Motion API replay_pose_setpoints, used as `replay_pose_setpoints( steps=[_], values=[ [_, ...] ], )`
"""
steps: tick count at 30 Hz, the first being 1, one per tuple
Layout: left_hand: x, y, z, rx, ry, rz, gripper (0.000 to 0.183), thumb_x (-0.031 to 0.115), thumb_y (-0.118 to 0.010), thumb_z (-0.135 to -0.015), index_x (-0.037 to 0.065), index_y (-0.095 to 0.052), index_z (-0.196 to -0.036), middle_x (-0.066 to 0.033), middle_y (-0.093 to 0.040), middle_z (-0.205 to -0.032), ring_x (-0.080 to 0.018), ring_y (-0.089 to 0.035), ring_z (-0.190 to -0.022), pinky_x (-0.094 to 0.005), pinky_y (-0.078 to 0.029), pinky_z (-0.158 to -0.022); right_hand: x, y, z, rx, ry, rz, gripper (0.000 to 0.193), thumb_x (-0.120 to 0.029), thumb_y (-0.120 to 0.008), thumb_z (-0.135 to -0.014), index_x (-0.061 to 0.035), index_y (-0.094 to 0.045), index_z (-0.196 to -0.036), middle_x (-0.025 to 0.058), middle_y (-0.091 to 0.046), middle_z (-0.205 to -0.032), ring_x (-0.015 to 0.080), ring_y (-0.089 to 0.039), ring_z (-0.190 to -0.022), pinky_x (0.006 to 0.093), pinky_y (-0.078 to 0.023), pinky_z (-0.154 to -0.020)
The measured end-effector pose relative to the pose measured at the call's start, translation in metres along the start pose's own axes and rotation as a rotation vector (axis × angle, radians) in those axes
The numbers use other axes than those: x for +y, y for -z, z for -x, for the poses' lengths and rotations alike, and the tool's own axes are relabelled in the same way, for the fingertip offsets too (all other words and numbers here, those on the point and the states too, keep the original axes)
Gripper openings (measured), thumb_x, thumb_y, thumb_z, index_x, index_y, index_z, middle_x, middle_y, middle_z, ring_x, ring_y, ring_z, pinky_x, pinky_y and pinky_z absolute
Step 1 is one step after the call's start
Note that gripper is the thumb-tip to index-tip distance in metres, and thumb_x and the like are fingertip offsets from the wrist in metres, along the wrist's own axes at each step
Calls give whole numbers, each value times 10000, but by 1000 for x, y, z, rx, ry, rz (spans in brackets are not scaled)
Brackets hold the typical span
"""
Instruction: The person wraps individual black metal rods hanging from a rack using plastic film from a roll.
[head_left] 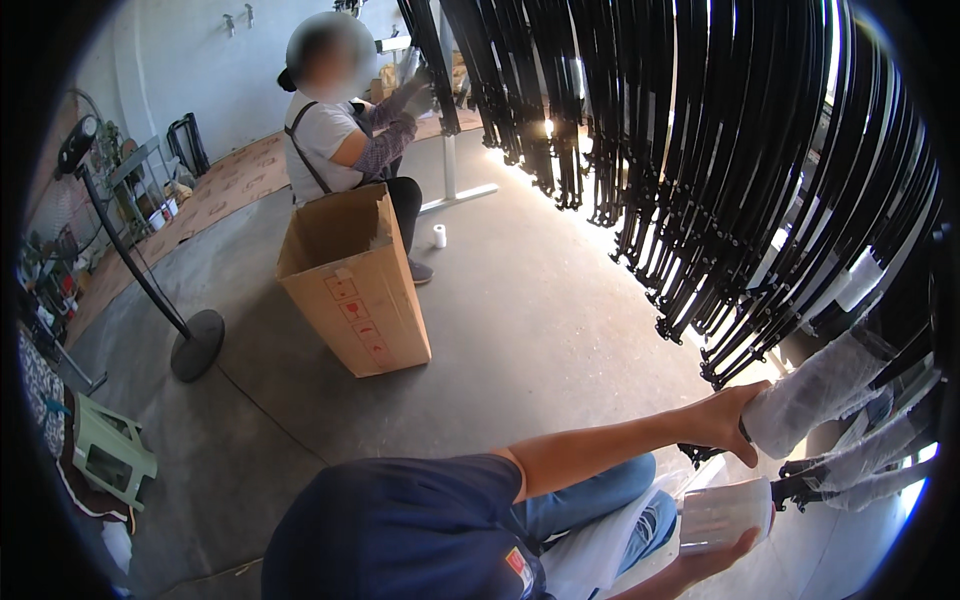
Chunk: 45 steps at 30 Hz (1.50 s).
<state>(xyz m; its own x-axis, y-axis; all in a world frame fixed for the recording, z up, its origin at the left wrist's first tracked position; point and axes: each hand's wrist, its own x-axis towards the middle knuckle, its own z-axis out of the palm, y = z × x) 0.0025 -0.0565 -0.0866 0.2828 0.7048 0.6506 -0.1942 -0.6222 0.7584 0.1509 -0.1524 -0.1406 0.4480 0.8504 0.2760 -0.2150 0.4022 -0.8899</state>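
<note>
Clear film covers the lower part of a hanging black metal part (815,395) at the right. My left hand (728,418) grips its wrapped end, thumb pointing down and most fingers hidden behind it. Just below, my right hand (735,556) holds a roll of clear stretch film (722,515) lying on its side, fingers around its far end. Another film-wrapped part (880,465) hangs close by, beside the roll. Many long black metal parts (690,170) with small end fittings hang in a dense row above and beyond my hands.
A tall, open cardboard box (365,310) stands on the concrete floor. Behind it, a seated person (325,145) handles a hanging black part. A small white roll (439,236) is on the floor. At left are a black stand with a round base (197,345) and a green stool (112,450).
</note>
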Motion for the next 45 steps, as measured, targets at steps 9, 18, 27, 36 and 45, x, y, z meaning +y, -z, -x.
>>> replay_pose_setpoints(
  steps=[9, 18, 27, 36, 45],
  values=[
    [9, 31, 8, -202, 112, -29, 499, 150, -803, -505, 32, -572, -931, -51, -614, -829, -146, -576, -763, -280, -457, -721, -10, -5, -25, -228, -175, -412, 671, -389, -512, -700, -50, -298, -1237, 178, -513, -1012, 261, -537, -880, 359, -466, -746],
    [12, 12, 2, -17, 391, 66, 507, 27, -771, -491, 10, -537, -941, -66, -584, -844, -150, -567, -784, -267, -469, -673, -17, -9, -40, -240, -257, -473, 600, -402, -442, -752, 2, -377, -1190, 146, -536, -1002, 229, -548, -871, 339, -466, -741],
    [12, 44, 16, -37, 301, 40, 335, 112, -746, -587, 14, -585, -863, -31, -589, -731, -108, -557, -665, -242, -462, -596, 22, -37, -30, 65, -367, -315, 355, -370, -467, -825, -62, -517, -994, 68, -546, -884, 174, -535, -827, 303, -468, -686],
    [8, 15, 14, -93, -39, 143, 354, 43, -722, -548, 13, -593, -876, -53, -623, -805, -102, -565, -754, -248, -448, -689, 22, -2, -33, -183, -121, -303, 611, -202, -642, -685, -40, -339, -1190, 141, -432, -1113, 253, -476, -983, 385, -423, -843],
    [-4, 25, 8, -71, 117, 257, 398, 62, -731, -557, 8, -561, -913, -66, -616, -844, -106, -564, -774, -251, -442, -705, 16, -50, -37, -99, -66, -31, 599, -112, -680, -633, -33, -368, -1137, 149, -463, -1022, 248, -496, -897, 374, -437, -781]
  ],
)
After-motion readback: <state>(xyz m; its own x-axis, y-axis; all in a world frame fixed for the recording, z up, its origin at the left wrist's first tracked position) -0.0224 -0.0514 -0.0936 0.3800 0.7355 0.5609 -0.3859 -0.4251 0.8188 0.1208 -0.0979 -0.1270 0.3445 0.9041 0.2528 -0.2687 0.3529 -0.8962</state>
